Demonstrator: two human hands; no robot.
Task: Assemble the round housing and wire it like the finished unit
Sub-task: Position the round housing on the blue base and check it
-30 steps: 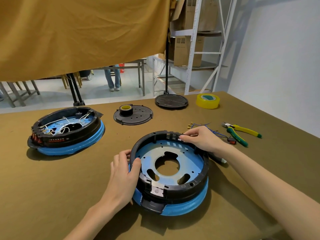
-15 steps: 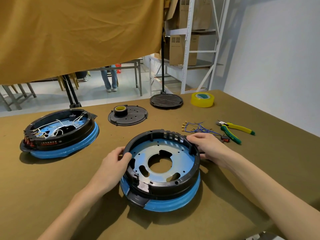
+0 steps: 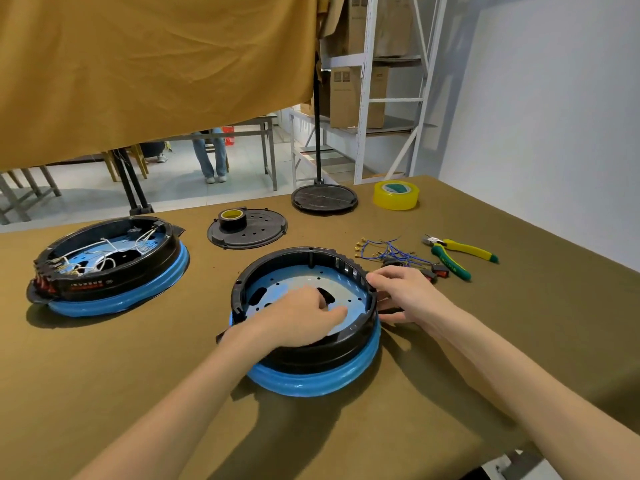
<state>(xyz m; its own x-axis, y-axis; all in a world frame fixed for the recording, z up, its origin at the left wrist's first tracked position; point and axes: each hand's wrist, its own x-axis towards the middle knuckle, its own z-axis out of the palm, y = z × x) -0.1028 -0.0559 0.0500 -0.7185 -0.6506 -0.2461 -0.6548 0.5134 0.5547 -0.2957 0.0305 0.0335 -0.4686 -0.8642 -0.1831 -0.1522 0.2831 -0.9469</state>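
Risk sits with the left hand [image 3: 304, 315], which lies flat inside the round housing [image 3: 306, 320], fingers loosely spread and holding nothing: a push off centre could slide the housing on the counter [image 3: 104, 375]. The right hand [image 3: 403, 294] pinches the black rim, fingers nearly closed; they could slip off. Being round, the housing has no long axis; it lies open side up, mid-counter. Its finished unit [image 3: 107, 263] waits near the left edge, the blue wires [image 3: 389, 252] towards the right edge.

Workshop: storage racks w/ boxes [image 3: 356, 95], cloth-covered bench [image 3: 104, 393], pliers [image 3: 457, 256], tape [image 3: 396, 195]
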